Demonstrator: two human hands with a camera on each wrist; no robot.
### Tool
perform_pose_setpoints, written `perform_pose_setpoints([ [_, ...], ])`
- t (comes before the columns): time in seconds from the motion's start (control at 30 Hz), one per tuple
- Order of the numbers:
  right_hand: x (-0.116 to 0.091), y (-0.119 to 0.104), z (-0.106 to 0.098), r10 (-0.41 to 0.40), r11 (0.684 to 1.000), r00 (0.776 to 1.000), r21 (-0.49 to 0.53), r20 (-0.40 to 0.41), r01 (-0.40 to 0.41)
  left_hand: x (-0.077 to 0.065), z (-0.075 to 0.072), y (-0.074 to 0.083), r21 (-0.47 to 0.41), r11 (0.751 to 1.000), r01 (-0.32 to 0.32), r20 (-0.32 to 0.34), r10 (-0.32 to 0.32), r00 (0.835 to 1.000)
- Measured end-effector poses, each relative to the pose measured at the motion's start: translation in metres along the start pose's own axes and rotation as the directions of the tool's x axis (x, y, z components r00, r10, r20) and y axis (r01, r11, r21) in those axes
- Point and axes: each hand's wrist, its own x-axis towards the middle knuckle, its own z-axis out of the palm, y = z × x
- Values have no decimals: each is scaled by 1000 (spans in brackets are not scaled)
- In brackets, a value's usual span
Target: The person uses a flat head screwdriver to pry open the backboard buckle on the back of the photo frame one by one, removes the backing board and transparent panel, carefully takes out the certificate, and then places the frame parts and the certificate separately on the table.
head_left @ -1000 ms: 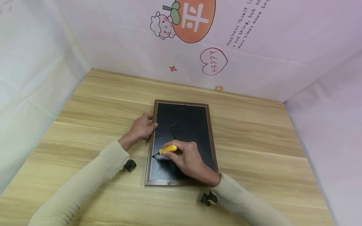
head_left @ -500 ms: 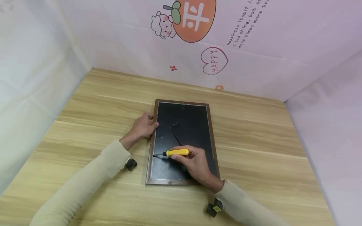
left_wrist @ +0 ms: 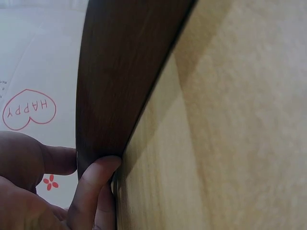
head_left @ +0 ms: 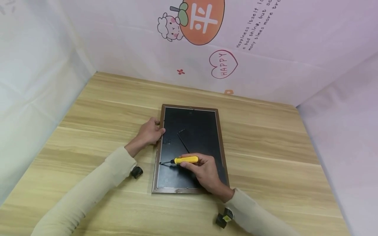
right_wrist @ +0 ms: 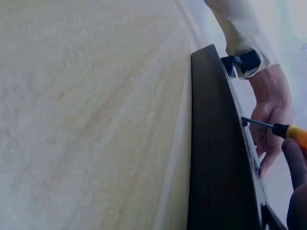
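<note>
A brown picture frame (head_left: 177,190) lies on the wooden table with its black backing board (head_left: 195,121) facing up. My left hand (head_left: 149,131) grips its left side, thumb over the rim; in the left wrist view, fingertips press the frame's dark outer side (left_wrist: 124,72). My right hand (head_left: 206,172) holds a yellow-handled screwdriver (head_left: 186,160) between thumb and fingers, low over the board. The shaft slants left, its tip at a small dark tab on the left inner edge. From the right wrist, the screwdriver (right_wrist: 297,135) meets that edge; its handle end is cut off.
A thin stand leg (head_left: 183,142) lies along the middle of the backing board, partly behind the right hand. Wood-grain table (head_left: 265,157) surrounds the frame. A printed white cloth (head_left: 133,49) rises behind, with plain cloth at both sides. Small black devices sit at both cuffs.
The right hand has moved right and slightly down, and the screwdriver handle has swung lower, so its shaft lies flatter. Its tip stays at the left edge. The left hand and frame keep their places.
</note>
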Motion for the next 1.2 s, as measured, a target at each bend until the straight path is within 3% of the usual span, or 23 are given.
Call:
perform_pose_setpoints([
  [0.3,4,-25,18,-151,985,989,-83,11,151,1,3,-2,25,1000,-2,-22,3,1000],
  [0.53,4,-44,31,-182,962,983,-206,7,180,1,6,-2,41,999,-9,-20,10,1000],
  [0.8,13,-60,43,-270,888,959,-362,87,283,1,4,-3,64,998,-26,-22,27,999],
  [0.97,17,-66,48,-282,851,951,-424,131,310,2,2,-2,53,998,-24,-7,24,1000],
  [1.07,17,-68,46,-247,864,959,-418,136,282,1,1,0,43,999,-15,3,15,1000],
  [1.2,16,-64,35,-160,906,980,-375,121,194,0,0,2,19,1000,-10,32,9,999],
])
